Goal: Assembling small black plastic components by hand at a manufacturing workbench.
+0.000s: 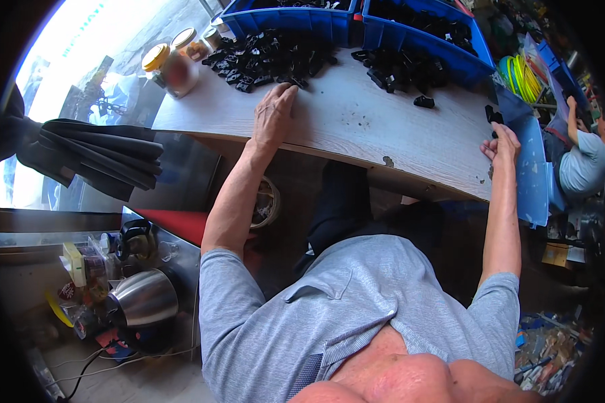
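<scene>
1. Left pile (259, 60) of black parts: far left on the table (356, 131); probably light, stiff, smooth; pinch by the sides.
2. Left hand (274, 114): table's left half, fingers curled beside the pile; contents, if any, cannot be told.
3. Right pile (410, 70): table's far right; likely similar handling.
4. Loose part (423, 101): table's right half; probably easiest lifted by its ends.
5. Held part (493, 114): table's right edge, pinched at the right hand's (502, 144) fingertips, other fingers half-bent.

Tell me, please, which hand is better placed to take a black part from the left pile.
Probably the left hand: it rests beside that pile, while the right hand is farther away, apparently holding a black part.
</scene>
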`<action>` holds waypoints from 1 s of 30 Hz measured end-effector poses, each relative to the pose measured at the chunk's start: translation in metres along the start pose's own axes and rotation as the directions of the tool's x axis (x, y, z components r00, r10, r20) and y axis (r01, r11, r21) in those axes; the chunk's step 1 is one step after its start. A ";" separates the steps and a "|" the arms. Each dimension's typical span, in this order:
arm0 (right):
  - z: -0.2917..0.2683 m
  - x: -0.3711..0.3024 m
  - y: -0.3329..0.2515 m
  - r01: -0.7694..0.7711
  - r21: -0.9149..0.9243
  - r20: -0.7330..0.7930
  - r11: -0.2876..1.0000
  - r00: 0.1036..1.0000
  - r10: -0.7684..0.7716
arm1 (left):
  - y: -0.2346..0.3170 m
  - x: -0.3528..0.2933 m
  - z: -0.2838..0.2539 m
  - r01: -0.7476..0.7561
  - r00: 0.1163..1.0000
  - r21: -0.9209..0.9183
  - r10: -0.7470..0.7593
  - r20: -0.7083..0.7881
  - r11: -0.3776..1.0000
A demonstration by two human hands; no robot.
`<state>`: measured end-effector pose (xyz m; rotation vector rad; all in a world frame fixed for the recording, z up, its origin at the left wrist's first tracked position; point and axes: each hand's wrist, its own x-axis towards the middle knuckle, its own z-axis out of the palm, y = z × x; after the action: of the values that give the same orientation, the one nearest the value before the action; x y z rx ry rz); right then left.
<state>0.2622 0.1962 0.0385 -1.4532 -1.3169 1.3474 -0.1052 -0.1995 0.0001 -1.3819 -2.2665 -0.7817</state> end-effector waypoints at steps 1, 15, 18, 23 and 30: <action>0.013 -0.017 -0.004 0.022 0.006 0.060 1.000 0.998 -0.023 | -0.001 -0.001 -0.005 0.007 1.000 0.010 -0.007 0.001 1.000; 0.108 -0.081 -0.021 0.239 -0.351 0.496 0.905 0.868 -0.037 | 0.013 0.012 0.000 -0.233 0.971 0.118 0.237 -0.020 0.965; 0.113 -0.068 -0.014 0.269 -0.440 0.506 0.857 0.863 -0.011 | 0.021 0.011 0.007 -0.173 0.984 0.037 0.171 0.040 0.984; 0.114 -0.069 -0.011 0.269 -0.443 0.471 0.855 0.881 -0.033 | 0.045 0.014 0.013 -0.209 0.977 -0.018 0.209 0.035 0.978; 0.122 -0.077 -0.008 0.272 -0.330 0.451 0.904 0.887 -0.102 | 0.039 0.023 0.019 -0.082 0.993 0.006 0.081 0.084 0.997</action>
<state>0.1476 0.1080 0.0422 -1.2628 -2.0539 1.3706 -0.0813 -0.1574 0.0091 -1.5191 -2.2573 -0.6983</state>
